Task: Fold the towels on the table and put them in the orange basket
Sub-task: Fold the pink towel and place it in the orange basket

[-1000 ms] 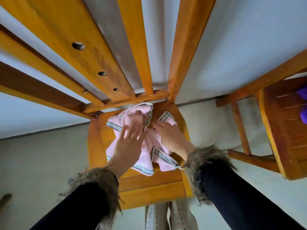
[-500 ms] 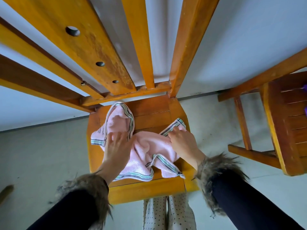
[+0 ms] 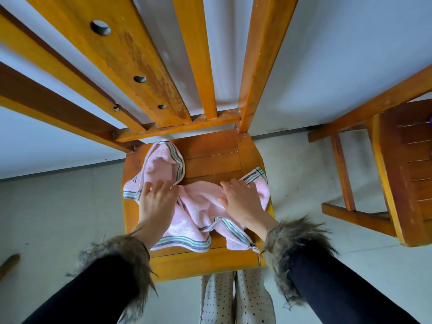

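Note:
A crumpled pink towel [image 3: 198, 206] with green and grey striped borders lies across the seat of a wooden chair [image 3: 210, 260]. My left hand [image 3: 156, 202] presses flat on the towel's left part, fingers spread. My right hand [image 3: 243, 199] rests palm down on the towel's right part, near a striped corner. Neither hand has cloth pinched between its fingers. No orange basket shows in this view.
The chair's tall slatted back [image 3: 196, 66] rises in front of me against a pale wall. A second wooden chair [image 3: 397, 174] stands at the right on the grey floor. My dotted trouser legs [image 3: 233, 300] show below the seat.
Both hands have drawn apart, spreading the bunched towel wider across the seat; its left corner now reaches the back left of the seat and its right corner the right edge.

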Demonstrator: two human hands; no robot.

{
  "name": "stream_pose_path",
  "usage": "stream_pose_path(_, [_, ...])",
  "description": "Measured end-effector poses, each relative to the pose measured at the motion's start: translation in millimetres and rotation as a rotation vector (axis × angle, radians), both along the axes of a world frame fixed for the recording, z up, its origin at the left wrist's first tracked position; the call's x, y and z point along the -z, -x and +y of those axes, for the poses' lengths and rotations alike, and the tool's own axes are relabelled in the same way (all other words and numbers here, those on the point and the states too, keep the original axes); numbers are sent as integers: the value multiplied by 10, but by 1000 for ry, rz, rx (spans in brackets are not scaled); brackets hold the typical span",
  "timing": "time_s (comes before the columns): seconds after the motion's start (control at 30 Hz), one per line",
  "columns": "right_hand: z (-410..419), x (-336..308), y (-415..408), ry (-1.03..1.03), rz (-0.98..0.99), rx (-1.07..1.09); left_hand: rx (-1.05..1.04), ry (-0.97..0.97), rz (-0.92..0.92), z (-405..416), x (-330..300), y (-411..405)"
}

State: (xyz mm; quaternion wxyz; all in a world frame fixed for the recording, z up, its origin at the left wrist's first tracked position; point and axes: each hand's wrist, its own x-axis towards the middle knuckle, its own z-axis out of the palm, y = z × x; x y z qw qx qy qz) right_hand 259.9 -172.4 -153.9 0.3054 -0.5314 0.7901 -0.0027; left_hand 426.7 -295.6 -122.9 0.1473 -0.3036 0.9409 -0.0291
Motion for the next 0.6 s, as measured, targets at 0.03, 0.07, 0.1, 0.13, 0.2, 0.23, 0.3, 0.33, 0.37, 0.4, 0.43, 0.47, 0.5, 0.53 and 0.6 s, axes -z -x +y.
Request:
stream_pose_path(0.03, [-4, 11, -50, 9, 14, -8, -9, 1, 8, -3, 2, -34])
stream_pose_path(0.07, [2, 23, -78, 19, 25, 3, -20, 10, 17, -8, 14, -65])
stream_pose_path(0.1, [19, 28, -79, 19, 32, 26, -32, 15, 13, -11, 18, -91])
stream_pose_path(0.13, [43, 17, -56, 9, 35, 58, -39, 24, 4, -8, 15, -114])
stream_pose_path(0.2, [125, -29, 53, -13, 63, 116, -60, 8, 11, -2, -39, -151])
stream_pose_path(0.23, [173, -62, 121, -29, 100, 133, -73, -25, 47, -4, -83, -163])
stream_pose_path(0.3, [277, -145, 252, -73, 160, 179, -118, -137, 196, -5, -214, -159])
stream_pose_path(0.33, [316, -213, 289, -71, 154, 209, -153, -224, 280, 6, -318, -135])
stream_pose_path(0.37, [333, -285, 297, -53, 109, 229, -186, -317, 353, 23, -445, -98])
stream_pose_path(0.4, [334, -371, 277, -7, 31, 236, -221, -399, 415, 46, -585, -51])
stream_pose_path(0.43, [314, -483, 233, 52, -66, 223, -261, -465, 464, 68, -729, 2])
stream_pose_path(0.47, [269, -621, 167, 116, -152, 192, -297, -510, 502, 91, -877, 53])
stream_pose_path(0.5, [218, -774, 92, 165, -202, 150, -314, -534, 536, 114, -1029, 94])
stream_pose_path(0.53, [158, -931, 15, 205, -218, 107, -309, -540, 574, 133, -1188, 135])
stream_pose_path(0.6, [53, -1236, -111, 271, -200, 71, -275, -515, 636, 154, -1482, 172])
